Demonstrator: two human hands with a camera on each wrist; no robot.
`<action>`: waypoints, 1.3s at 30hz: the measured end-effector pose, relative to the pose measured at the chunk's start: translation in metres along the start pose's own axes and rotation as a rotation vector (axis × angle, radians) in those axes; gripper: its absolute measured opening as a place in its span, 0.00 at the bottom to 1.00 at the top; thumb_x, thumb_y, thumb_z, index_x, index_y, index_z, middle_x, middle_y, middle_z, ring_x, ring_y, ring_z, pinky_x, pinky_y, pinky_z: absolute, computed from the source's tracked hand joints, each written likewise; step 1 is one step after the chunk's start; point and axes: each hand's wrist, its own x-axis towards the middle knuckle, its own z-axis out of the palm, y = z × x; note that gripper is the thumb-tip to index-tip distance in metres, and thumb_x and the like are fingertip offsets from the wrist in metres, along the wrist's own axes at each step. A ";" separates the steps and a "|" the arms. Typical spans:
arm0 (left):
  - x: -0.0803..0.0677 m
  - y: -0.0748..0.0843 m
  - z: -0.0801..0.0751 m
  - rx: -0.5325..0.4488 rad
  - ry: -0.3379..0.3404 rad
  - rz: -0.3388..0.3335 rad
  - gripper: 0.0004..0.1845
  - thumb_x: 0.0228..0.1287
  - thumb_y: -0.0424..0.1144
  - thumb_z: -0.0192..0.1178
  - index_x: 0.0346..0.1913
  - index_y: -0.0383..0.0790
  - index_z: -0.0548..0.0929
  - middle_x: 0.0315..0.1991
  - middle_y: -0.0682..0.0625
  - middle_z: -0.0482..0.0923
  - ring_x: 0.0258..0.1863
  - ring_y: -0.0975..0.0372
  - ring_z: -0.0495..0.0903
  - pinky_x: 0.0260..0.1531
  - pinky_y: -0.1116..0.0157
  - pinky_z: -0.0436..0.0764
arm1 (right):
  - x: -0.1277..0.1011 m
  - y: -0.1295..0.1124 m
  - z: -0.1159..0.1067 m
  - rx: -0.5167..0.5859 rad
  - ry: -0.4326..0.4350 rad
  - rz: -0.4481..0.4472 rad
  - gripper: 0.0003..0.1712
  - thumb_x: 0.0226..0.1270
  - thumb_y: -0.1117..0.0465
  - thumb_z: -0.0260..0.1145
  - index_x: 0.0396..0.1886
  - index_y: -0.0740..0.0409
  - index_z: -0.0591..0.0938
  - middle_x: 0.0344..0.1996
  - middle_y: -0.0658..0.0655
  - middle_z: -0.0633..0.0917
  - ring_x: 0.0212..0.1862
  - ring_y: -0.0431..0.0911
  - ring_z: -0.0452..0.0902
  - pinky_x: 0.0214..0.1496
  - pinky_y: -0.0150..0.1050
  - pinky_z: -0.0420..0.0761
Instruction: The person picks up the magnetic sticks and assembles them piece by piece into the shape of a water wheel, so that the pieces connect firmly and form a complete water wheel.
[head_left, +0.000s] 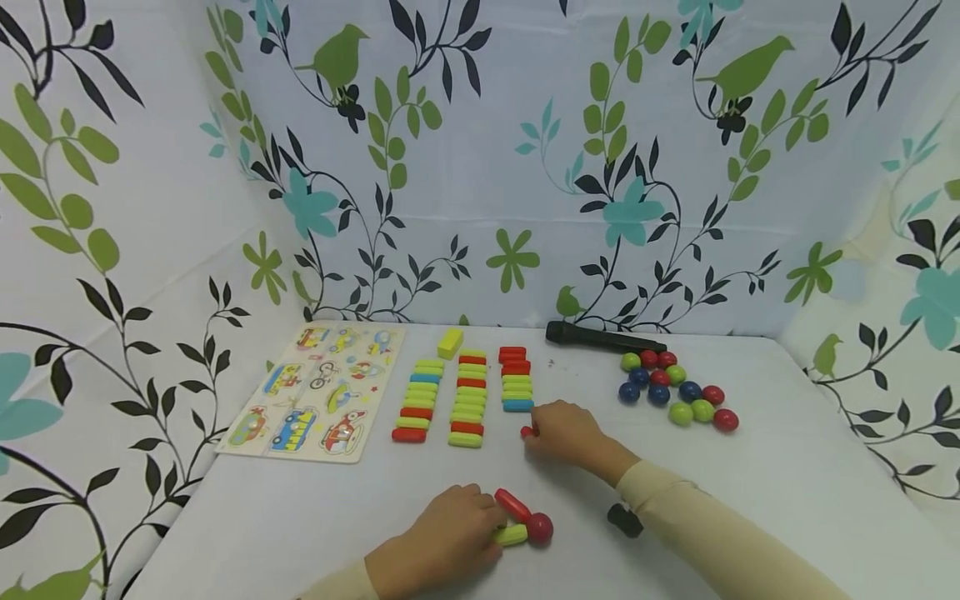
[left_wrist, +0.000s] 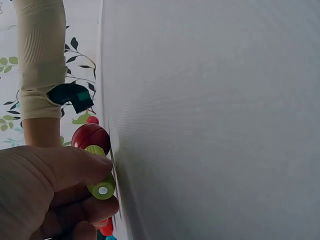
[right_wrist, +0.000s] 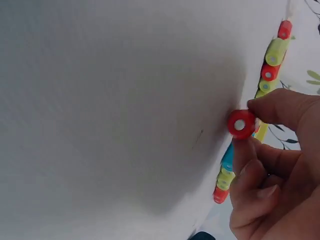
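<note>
My left hand (head_left: 442, 542) lies at the front of the white table and pinches a green stick (head_left: 512, 535) joined to a red ball (head_left: 539, 527); a red stick (head_left: 513, 504) slants up from that ball. In the left wrist view the green stick (left_wrist: 101, 186) shows end-on between thumb and fingers, with the red ball (left_wrist: 90, 136) behind it. My right hand (head_left: 566, 433) sits just below the third row of sticks and pinches a red stick (head_left: 527, 432). The right wrist view shows that red stick (right_wrist: 241, 124) end-on, held by thumb and fingertips.
Three rows of red, green and blue sticks (head_left: 467, 397) lie mid-table, with a loose yellow-green block (head_left: 450, 342) behind. Several coloured balls (head_left: 675, 390) cluster at the right, near a black cylinder (head_left: 600, 337). A vehicle puzzle board (head_left: 315, 390) lies at the left.
</note>
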 end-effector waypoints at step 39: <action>0.003 0.003 0.000 -0.036 0.009 -0.071 0.16 0.59 0.50 0.74 0.48 0.50 0.88 0.35 0.63 0.83 0.32 0.72 0.71 0.39 0.72 0.77 | -0.051 0.012 0.014 0.729 -0.228 0.081 0.12 0.65 0.51 0.71 0.35 0.55 0.90 0.22 0.53 0.83 0.24 0.44 0.73 0.27 0.33 0.70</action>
